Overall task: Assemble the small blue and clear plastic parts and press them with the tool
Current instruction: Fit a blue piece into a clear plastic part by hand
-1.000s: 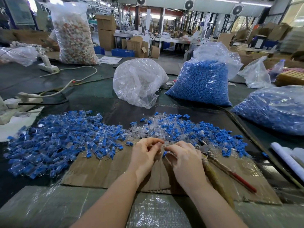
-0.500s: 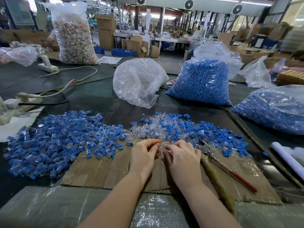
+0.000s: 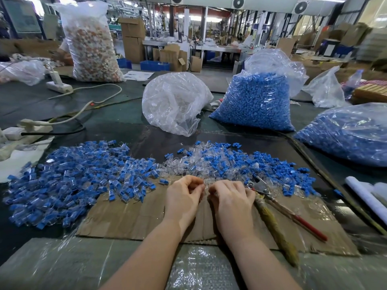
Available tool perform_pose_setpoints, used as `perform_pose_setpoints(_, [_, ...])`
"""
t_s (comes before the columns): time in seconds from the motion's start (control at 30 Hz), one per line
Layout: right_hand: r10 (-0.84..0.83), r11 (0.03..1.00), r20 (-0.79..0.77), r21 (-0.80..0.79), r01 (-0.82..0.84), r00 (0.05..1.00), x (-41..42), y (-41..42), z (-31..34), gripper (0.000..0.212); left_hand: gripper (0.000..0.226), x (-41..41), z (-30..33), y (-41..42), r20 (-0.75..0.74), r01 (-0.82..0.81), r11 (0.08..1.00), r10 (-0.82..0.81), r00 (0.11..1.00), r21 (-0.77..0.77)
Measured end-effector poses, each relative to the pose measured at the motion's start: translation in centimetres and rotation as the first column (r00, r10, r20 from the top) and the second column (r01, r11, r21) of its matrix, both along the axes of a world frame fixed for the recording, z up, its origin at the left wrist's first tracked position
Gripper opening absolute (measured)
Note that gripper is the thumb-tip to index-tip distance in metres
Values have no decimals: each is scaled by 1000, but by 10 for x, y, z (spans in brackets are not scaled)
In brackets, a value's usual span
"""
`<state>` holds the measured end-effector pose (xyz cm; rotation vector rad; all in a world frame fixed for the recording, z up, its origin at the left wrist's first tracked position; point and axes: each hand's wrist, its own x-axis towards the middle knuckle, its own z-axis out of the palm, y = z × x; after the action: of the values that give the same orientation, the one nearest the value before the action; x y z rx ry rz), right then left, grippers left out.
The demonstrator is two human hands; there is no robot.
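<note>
Workshop bench, cardboard mat (image 3: 129, 216) under both hands.

My left hand (image 3: 184, 197) and right hand (image 3: 231, 198) meet fingertip to fingertip, curled in on a small clear part (image 3: 206, 183); I can't tell if a blue piece is seated in it. Pliers (image 3: 278, 203) lie just beside my right hand, untouched. Loose parts (image 3: 240, 164) sit directly ahead, the assembled pile (image 3: 69, 181) to the left. Risk: a crooked fit could pop the piece into either heap. Free room is only the bare cardboard toward me.
</note>
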<state>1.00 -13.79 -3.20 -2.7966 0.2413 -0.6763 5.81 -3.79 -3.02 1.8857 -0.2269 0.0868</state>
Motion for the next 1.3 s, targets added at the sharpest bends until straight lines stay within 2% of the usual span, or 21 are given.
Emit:
perform_pose_setpoints(0.1, [25,998,85,50,-29,996,-1,-1,-1,19,16,-1,0,0,-7,17,1000,-17,1000,-15])
perform_pose_setpoints(0.17, [55,985,137,155,-76,989,0,-4,-1,15,19,0,1,0,-9,31,1000,-31,999,-6])
perform_pose_setpoints(0.27, [73,947,188,296,-128,979,-1,-7,-1,24,16,1,-1,0,-7,59,998,-59,998,21])
perform_pose_setpoints(0.5, [84,894,241,411,-180,967,-6,-10,3,17,14,2,-2,-1,-17,100,995,-99,995,25])
perform_pose_setpoints(0.63, [74,897,249,407,-174,966,-6,-10,3,14,21,0,-1,-1,-29,114,993,-114,993,-21])
perform_pose_setpoints(0.8, [56,921,256,360,-150,965,-8,-10,2,11,19,-2,1,0,-62,132,987,-138,988,-89])
perform_pose_setpoints(0.93, [54,953,221,279,-116,974,-8,-7,0,10,10,-3,2,1,-34,182,981,-185,982,-71])
perform_pose_setpoints(1.07, [61,939,213,318,-128,975,-7,-10,-2,5,9,-4,3,1,-26,189,980,-191,981,-60])
perform_pose_setpoints(1.3, [129,929,218,316,-195,967,-8,-11,1,23,11,-3,5,3,-14,140,989,-141,990,-52])
